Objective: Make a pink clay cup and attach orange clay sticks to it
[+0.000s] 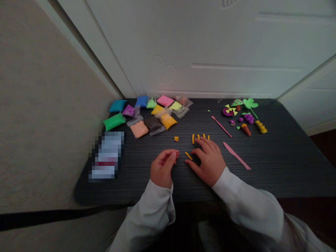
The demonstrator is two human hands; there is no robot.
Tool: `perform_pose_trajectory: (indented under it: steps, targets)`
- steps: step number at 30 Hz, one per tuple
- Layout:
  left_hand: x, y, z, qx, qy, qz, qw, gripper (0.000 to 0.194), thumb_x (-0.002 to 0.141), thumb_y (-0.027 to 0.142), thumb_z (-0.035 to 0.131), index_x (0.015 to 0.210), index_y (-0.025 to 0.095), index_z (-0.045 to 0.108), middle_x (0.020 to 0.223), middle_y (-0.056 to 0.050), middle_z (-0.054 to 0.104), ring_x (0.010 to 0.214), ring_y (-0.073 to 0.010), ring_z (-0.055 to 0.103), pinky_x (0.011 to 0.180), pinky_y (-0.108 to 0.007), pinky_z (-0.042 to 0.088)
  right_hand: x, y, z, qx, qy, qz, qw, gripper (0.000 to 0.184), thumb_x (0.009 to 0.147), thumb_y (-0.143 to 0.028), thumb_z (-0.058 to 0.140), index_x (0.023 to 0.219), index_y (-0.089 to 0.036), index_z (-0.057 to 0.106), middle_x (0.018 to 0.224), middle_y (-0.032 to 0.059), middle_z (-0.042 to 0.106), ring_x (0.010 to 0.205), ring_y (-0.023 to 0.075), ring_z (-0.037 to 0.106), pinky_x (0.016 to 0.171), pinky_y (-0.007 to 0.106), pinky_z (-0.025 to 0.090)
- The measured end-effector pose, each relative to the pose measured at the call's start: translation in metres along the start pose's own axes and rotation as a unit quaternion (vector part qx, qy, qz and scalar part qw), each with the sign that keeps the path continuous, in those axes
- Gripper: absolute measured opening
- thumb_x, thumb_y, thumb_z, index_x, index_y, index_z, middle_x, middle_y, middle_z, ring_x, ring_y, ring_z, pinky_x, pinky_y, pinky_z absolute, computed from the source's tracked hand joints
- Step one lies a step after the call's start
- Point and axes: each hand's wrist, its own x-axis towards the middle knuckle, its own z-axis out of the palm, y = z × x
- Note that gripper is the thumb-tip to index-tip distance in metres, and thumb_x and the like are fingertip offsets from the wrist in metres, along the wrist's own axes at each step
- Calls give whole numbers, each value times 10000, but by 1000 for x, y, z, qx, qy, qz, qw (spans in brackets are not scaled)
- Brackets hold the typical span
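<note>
My left hand point(163, 168) is closed in a pinch just above the dark table; what its fingertips hold, if anything, is hidden. My right hand point(208, 160) rests on the table with thumb and fingers apart. A short orange clay strip point(188, 155) lies by its thumb and index fingertips. Several more orange clay strips point(193, 139) stand in a row just beyond the right fingers, some partly covered by them. A small orange clay lump point(176, 139) sits beyond the left hand.
Bags of coloured clay point(139, 128) lie at the back left, above a blurred-out phone-like object point(107, 155). To the right are a pink stick tool point(222, 126), a pink clay knife point(236, 155) and finished clay figures point(248, 118). A white panel point(210, 45) rises behind the table point(283, 168).
</note>
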Motion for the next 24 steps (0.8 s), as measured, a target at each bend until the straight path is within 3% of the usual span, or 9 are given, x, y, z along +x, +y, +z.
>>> perform_pose_trajectory:
  steps: [5,10,13,17,20,24]
  targets:
    - [0,0,0,-12,8,-5,1000,102,682,245,642,739,166,671,687,-9,641,612,-91,532,592,-213,403,5,-3,4,22,4,0,1000,151,761,-317,551,785,-195,637,1182,84,550,1179,263,405,982,462,306]
    - [-1,6,4,-45,11,-19,999,116,657,247,663,735,161,676,691,-17,636,635,-102,536,579,-215,399,4,1,-10,95,72,-53,991,132,772,-285,550,831,-204,636,1164,82,562,1176,240,422,983,465,325]
    - [-5,14,7,-125,-67,-99,985,151,655,271,662,756,161,683,742,-43,647,690,-132,558,590,-237,417,0,-2,-28,131,108,-94,981,122,773,-242,559,868,-200,623,1150,84,569,1174,229,434,997,476,318]
    - [-20,23,10,-224,-210,-198,931,283,692,393,607,848,171,686,918,-88,650,804,-186,582,701,-327,457,-7,-8,-49,157,139,-125,970,147,756,-195,581,900,-207,611,1154,78,563,1150,227,463,990,483,338]
    - [-33,28,13,-228,-248,-193,922,351,697,456,583,890,180,682,938,-99,645,843,-215,582,745,-366,455,-13,-12,-55,166,148,-141,965,192,745,-172,593,930,-221,604,1145,69,562,1140,228,469,986,493,342]
    - [-45,34,18,-225,-274,-166,920,315,691,419,605,885,186,689,913,-92,648,828,-215,580,742,-349,454,-20,-13,-58,184,146,-152,960,231,735,-152,604,957,-214,596,1142,76,556,1133,230,473,975,486,363]
